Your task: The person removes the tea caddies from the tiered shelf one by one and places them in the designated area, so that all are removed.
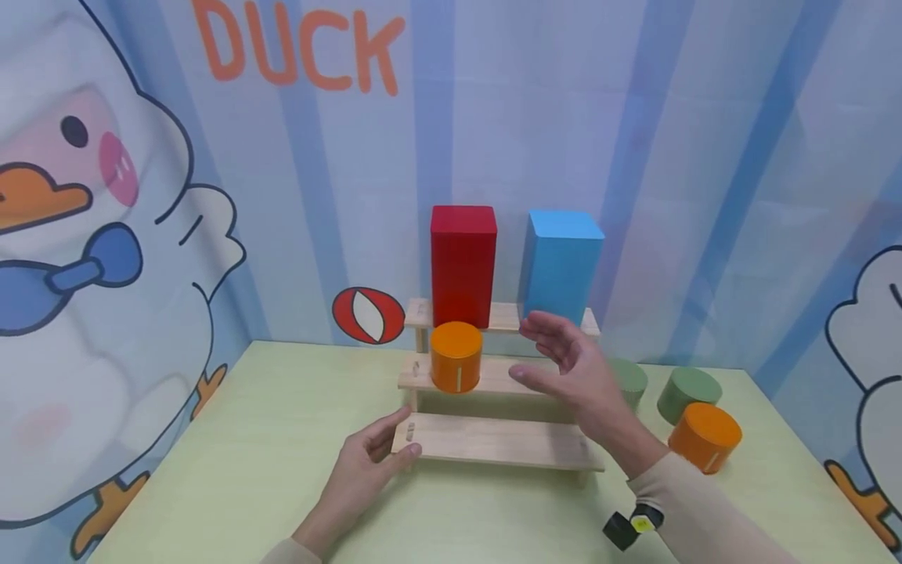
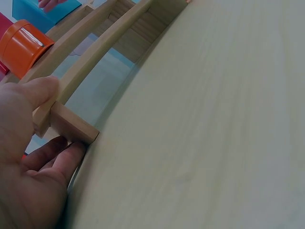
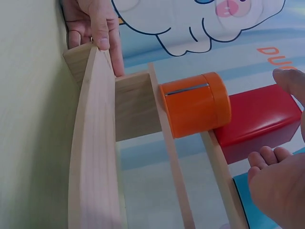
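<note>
My left hand (image 1: 369,458) grips the left end of a three-step wooden display shelf (image 1: 493,440). In the left wrist view the thumb lies on the lowest step while the fingers bend round its end support. On the middle step's left side stands an orange canister (image 1: 456,364). A red box (image 1: 463,266) and a light blue box (image 1: 561,266) stand upright on the top step. My right hand (image 1: 578,380) hovers in front of the shelf's right half, thumb and fingers apart with nothing between them. From the right wrist, this hand (image 3: 281,179) overlaps the blue box.
Right of the shelf, two green canisters (image 1: 689,394) and another orange canister (image 1: 707,439) stand on the pale table (image 1: 282,423). One green canister is partly hidden by my right arm. Behind the table hangs a blue striped duck curtain (image 1: 338,180).
</note>
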A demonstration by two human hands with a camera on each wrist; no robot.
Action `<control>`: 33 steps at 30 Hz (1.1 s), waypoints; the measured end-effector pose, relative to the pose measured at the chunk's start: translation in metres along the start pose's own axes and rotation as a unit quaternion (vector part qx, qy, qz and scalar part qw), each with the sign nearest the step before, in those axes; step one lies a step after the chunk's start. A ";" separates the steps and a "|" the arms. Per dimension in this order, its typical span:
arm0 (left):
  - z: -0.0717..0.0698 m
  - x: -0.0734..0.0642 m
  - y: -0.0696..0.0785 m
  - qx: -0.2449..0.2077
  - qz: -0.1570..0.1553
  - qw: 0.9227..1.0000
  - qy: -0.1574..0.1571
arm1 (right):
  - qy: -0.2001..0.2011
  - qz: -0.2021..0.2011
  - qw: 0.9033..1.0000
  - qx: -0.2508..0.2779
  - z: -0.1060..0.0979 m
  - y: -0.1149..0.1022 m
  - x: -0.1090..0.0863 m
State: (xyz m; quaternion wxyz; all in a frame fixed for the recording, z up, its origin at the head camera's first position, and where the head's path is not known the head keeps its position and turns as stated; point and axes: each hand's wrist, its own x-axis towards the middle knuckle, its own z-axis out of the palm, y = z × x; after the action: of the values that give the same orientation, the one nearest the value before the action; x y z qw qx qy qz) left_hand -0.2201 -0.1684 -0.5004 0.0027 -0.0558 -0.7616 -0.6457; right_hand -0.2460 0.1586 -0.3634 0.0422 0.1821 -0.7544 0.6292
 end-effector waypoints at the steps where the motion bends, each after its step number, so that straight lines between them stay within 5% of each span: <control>1: 0.000 0.000 0.000 -0.002 0.001 1.000 -0.001 | -0.003 0.000 1.000 0.003 0.002 0.002 0.002; 16: -0.002 0.000 -0.002 -0.017 0.004 1.000 -0.006 | -0.003 0.003 1.000 0.007 0.038 0.027 0.020; 33: -0.001 0.000 0.001 -0.018 -0.005 1.000 -0.004 | -0.009 0.010 1.000 -0.010 0.055 0.040 0.029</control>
State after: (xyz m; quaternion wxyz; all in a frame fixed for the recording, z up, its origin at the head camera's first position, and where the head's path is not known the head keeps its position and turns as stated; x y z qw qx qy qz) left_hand -0.2202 -0.1689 -0.4996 -0.0051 -0.0547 -0.7501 -0.6590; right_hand -0.2767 0.1043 -0.4035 0.0308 0.1798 -0.7627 0.6205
